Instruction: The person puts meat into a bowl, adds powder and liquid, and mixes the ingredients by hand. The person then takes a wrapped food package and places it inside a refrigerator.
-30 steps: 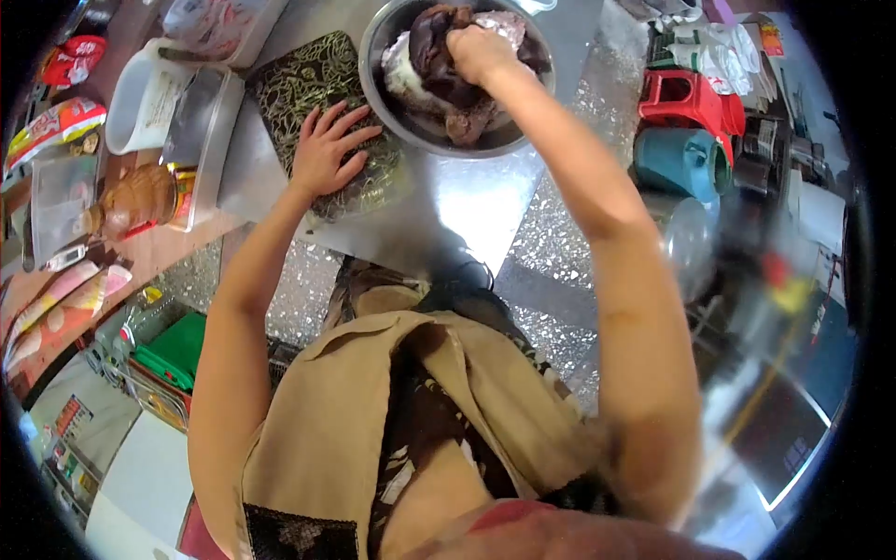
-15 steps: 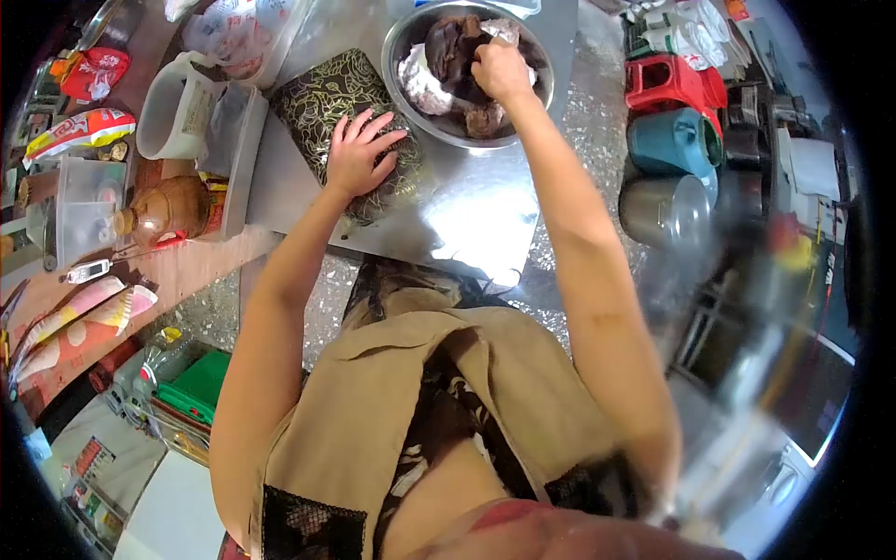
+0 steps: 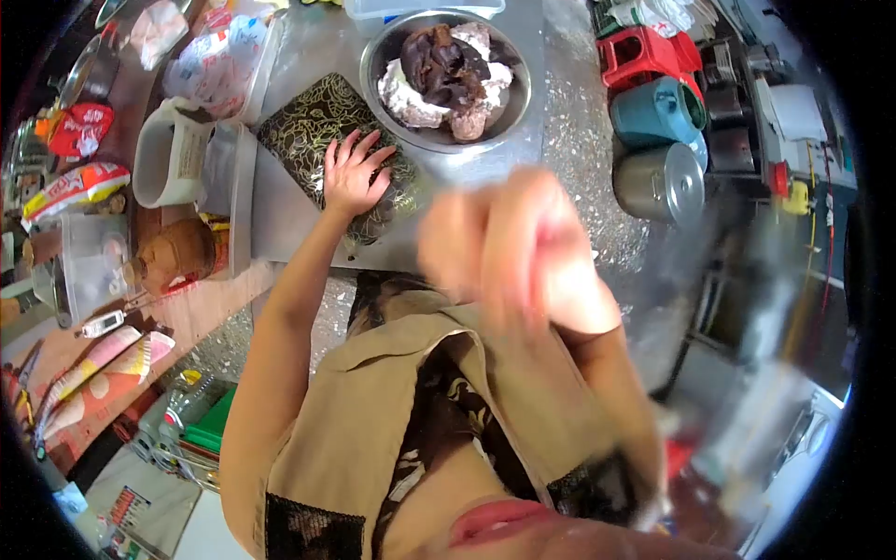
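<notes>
My left hand (image 3: 355,177) lies flat, fingers spread, on a dark rectangular item with gold line patterns (image 3: 306,119), on the metal table. My right hand (image 3: 513,247) is raised close to the camera and smeared by motion. Its fingers look curled together; whatever they hold, if anything, cannot be made out. Beyond it stands a steel bowl (image 3: 519,117) at the far side of the table. A glossy dark brown mass (image 3: 439,65) sits in the bowl among pale, whitish-pink lumps (image 3: 408,103).
On the left stand a white plastic jug (image 3: 173,154), a brown bottle (image 3: 177,252) and a clear container (image 3: 84,261). A red stool (image 3: 644,56), a blue bucket (image 3: 653,112) and a lidded metal pot (image 3: 658,184) are on the floor at right. A clear tray (image 3: 425,7) touches the far edge of view.
My right hand has left the bowl and come up toward the camera, over the table's near edge. My left hand stays flat on the patterned item. The view has shifted slightly.
</notes>
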`<state>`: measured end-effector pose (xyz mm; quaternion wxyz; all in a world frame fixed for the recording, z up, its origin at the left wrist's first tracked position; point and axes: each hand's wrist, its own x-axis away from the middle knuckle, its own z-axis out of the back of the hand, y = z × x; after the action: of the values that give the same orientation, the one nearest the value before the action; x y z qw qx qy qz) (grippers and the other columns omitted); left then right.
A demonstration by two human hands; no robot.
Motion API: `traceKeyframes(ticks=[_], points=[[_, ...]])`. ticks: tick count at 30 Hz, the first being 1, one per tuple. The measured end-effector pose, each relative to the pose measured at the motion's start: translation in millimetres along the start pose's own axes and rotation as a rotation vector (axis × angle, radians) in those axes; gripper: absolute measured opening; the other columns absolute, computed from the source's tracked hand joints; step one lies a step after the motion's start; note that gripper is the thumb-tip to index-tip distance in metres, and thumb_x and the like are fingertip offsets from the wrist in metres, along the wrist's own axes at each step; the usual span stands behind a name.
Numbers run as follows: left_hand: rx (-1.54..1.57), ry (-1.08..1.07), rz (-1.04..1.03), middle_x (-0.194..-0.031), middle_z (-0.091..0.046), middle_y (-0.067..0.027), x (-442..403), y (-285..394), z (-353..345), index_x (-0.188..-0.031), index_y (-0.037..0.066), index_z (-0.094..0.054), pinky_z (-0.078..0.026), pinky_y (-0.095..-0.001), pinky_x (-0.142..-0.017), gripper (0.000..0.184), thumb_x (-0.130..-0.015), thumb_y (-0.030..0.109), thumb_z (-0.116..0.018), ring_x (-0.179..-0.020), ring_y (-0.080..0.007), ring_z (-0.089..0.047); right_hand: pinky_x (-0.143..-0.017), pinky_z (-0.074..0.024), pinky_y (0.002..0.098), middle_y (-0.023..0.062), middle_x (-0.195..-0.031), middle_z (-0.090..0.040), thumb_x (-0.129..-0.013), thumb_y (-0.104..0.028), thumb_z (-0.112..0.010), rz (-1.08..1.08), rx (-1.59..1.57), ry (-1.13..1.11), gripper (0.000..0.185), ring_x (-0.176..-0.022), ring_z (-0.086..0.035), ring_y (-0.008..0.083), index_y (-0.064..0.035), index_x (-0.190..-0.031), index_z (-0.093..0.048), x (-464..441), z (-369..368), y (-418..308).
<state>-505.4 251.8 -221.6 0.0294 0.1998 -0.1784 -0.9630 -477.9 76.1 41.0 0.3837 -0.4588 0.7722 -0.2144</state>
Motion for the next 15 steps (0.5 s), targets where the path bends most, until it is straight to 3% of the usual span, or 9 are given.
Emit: traceKeyframes(ticks=[2,3,8,10,13,14,15], points=[[-0.016,-0.027,-0.020,-0.123,-0.048,-0.0001,-1.7,0.3,4.5,-0.107,0.026,-0.059,-0.020,-0.0489,-0.100,0.035,-0.072,0.031,-0.057,-0.117,-0.0267,-0.038,-0.055,-0.0397,0.0245,0.0063,-0.075,-0.058,-0.068,-0.012,-0.074,-0.023,-0.033,-0.277,0.017,-0.067,-0.053,0.0144,-0.0019,-0.079,-0.066,-3.6,-25.4,-6.3],[-0.012,0.001,-0.037,-0.123,-0.048,-0.0001,-1.5,0.0,3.2,-0.106,0.026,-0.059,-0.021,-0.0493,-0.099,0.035,-0.071,0.030,-0.057,-0.117,-0.0268,-0.039,-0.052,-0.0375,0.0258,0.0062,-0.071,-0.056,-0.076,-0.017,-0.068,0.027,-0.033,-0.256,0.018,-0.061,-0.050,0.0159,0.0002,-0.080,-0.068,-0.3,-33.9,-5.2],[-0.004,0.019,-0.067,-0.122,-0.049,-0.0003,-1.6,2.2,4.1,-0.106,0.026,-0.059,-0.022,-0.0488,-0.098,0.035,-0.072,0.028,-0.057,-0.116,-0.0273,-0.040,-0.050,-0.0367,0.0254,0.0062,-0.069,-0.055,-0.076,-0.017,-0.068,0.063,-0.036,-0.236,0.018,-0.060,-0.049,0.0151,0.0006,-0.074,-0.068,9.3,-46.7,-22.5],[-0.044,-0.008,-0.040,-0.122,-0.049,-0.0005,-3.8,4.5,3.8,-0.107,0.026,-0.059,-0.022,-0.0489,-0.099,0.035,-0.071,0.028,-0.057,-0.115,-0.0272,-0.040,-0.048,-0.0355,0.0261,0.0055,-0.063,-0.055,-0.077,-0.016,-0.066,0.199,-0.033,-0.013,0.017,-0.055,-0.048,0.0149,0.0000,-0.073,-0.067,12.8,-53.1,-24.4],[-0.043,-0.015,-0.044,-0.122,-0.049,-0.0013,-4.1,5.8,1.5,-0.107,0.025,-0.059,-0.021,-0.0484,-0.100,0.035,-0.072,0.028,-0.056,-0.116,-0.0274,-0.040,-0.052,-0.0409,0.0237,0.0041,-0.073,-0.057,-0.073,-0.014,-0.071,0.275,0.055,-0.206,0.013,-0.062,-0.055,0.0149,-0.0028,-0.077,-0.066,11.1,-22.9,-26.2],[-0.027,-0.002,-0.050,-0.122,-0.049,-0.0015,-3.6,5.0,2.2,-0.107,0.025,-0.059,-0.021,-0.0482,-0.100,0.035,-0.072,0.027,-0.056,-0.116,-0.0275,-0.039,-0.054,-0.0421,0.0230,0.0049,-0.075,-0.059,-0.075,-0.011,-0.067,0.301,0.007,-0.246,0.009,-0.064,-0.056,0.0146,-0.0027,-0.076,-0.065,5.2,-5.4,-23.8],[-0.122,-0.102,-0.112,-0.123,-0.048,-0.0017,-6.7,3.9,9.6,-0.108,0.024,-0.058,-0.021,-0.0477,-0.100,0.036,-0.072,0.026,-0.056,-0.117,-0.0276,-0.039,-0.057,-0.0442,0.0243,0.0069,-0.078,-0.062,-0.076,-0.010,-0.063,0.237,0.331,0.092,0.008,-0.066,-0.057,0.0165,-0.0021,-0.078,-0.064,13.0,10.2,-24.0]])
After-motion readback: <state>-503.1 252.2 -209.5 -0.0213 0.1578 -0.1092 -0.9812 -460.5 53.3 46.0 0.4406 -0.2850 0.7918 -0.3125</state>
